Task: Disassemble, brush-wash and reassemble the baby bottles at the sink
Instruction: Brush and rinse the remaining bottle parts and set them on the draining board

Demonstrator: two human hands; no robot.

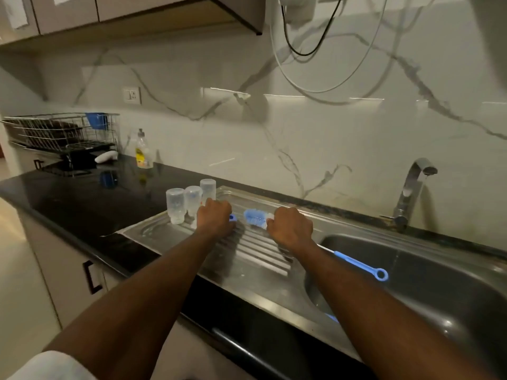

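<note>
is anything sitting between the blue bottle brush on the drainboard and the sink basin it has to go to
Nothing visible does. The blue-bristled bottle brush lies on the ribbed steel drainboard under the right hand, its handle already over the dark sink basin. The clear baby bottles stand on the other side.

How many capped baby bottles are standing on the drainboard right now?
3: left bottle nearest the counter edge, middle bottle beside it, back bottle at the drainboard's far edge. The left hand covers the area just right of them, so another could be hidden.
</note>
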